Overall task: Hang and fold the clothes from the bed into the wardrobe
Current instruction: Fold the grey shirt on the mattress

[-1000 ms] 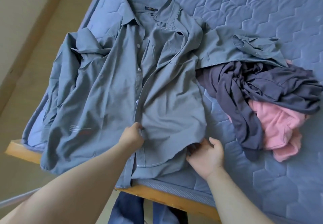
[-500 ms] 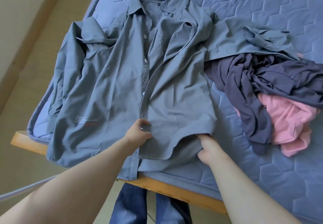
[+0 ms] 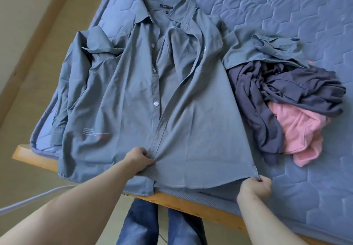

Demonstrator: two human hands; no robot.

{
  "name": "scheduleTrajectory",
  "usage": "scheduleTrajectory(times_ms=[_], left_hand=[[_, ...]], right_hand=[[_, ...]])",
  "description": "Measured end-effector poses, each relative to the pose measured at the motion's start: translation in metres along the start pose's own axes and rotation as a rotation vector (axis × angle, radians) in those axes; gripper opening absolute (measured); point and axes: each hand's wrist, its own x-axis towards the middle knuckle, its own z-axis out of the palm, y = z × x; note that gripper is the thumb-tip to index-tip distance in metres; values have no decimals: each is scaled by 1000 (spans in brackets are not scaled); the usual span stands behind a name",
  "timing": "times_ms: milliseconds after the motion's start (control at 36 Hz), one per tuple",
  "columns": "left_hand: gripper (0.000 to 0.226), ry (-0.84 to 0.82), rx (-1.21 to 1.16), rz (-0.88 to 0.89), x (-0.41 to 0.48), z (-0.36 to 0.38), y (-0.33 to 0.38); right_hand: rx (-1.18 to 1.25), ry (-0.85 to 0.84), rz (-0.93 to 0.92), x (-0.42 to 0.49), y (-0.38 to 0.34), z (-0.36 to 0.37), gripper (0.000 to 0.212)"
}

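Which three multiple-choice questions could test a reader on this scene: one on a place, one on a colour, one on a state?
1. Where does the pink garment lie?
A. On the floor
B. On the mattress, right of the shirt, partly under a dark garment
C. On the shirt's collar

2. What colour is the mattress?
A. Blue
B. White
C. Green

3. What does the right hand do?
A. Lies flat on the mattress
B. Holds a hanger
C. Pinches the shirt's hem corner

Key: 1 B, pink cloth shows beneath the dark garment beside the shirt; 2 A, the quilted cover is blue; 3 C, its fingers close on the hem corner.
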Motion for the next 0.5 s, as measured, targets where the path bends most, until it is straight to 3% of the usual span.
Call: scheduleTrajectory(times_ms=[83,167,222,278,361,500], left_hand=[[31,29,55,-6,0,9,-4],[17,-9,-11,-39,2,17,-6],[4,-40,53,-61,0,19,-3],[8,-59,180,-73,0,20,0],[12,-67,295,-71,3,22,3],[25,-87,288,-86,10,26,2]], right_hand=[[-12,-42,25,-1,5,-9,14],[-58,-30,79,2,16,-13,2],[-151,-99,132,12,23,-17,15],[-197,-194,220,18,21,-20,22],[-230,-180,154,15,16,-15,32],[-236,-240,162,6,14,1,22]])
